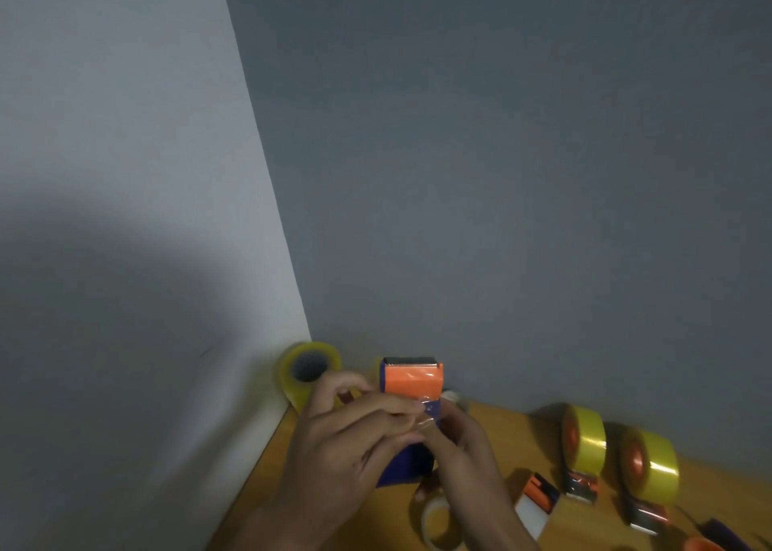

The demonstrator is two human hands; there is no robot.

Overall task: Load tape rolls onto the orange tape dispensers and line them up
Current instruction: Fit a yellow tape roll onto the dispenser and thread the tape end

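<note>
- Lowest in the frame, bottom centre: a pale tape roll (438, 523) flat on the worktop (493, 433), partly hidden under the right wrist
- Lower right of the frame: two loaded dispensers (585, 446) (649, 473) upright side by side with yellow tape, a small orange-and-white part (539, 502) lying just left of them
- Lower centre: both hands raised together on one orange dispenser (411, 387), held above the worktop
- Left hand (355, 437) curled round its dark blue body, fingertips pinching a clear tape end (428, 410) over the orange face
- Right hand (468, 446) gripping the same dispenser from the right side and below, fingers partly hidden
- Long axis running up the frame, cutter edge at the top, pointing away toward the wall (501, 174)
- Both hands equally close; row of finished dispensers off to the right, so probably the right hand for setting it down
- Farthest, in the corner left of centre: a spare yellowish tape roll (307, 368) on its side, well apart from the row
</note>
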